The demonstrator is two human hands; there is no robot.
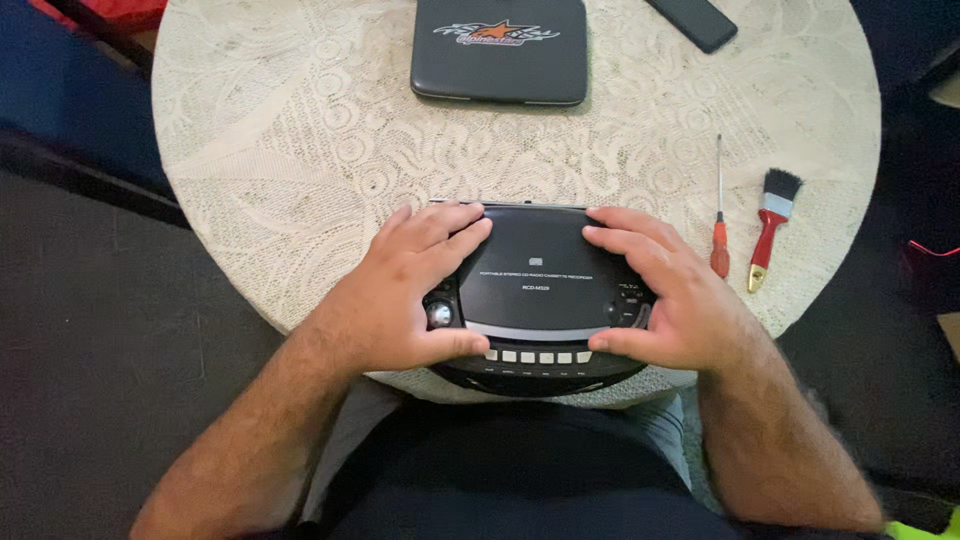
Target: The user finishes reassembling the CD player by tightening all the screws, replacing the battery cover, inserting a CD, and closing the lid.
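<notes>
A black portable stereo with a disc lid and a row of white buttons (535,285) sits at the near edge of a round table (300,150) covered in cream lace. My left hand (415,290) grips its left side, fingers over the top and thumb by the buttons. My right hand (660,295) grips the right side the same way. The stereo's ends are hidden under my palms.
A red-handled screwdriver (719,215) and a small red-handled brush (770,225) lie to the right of the stereo. A black zipped case (500,50) lies at the table's far side, a dark phone (692,20) beyond it. Dark floor surrounds the table.
</notes>
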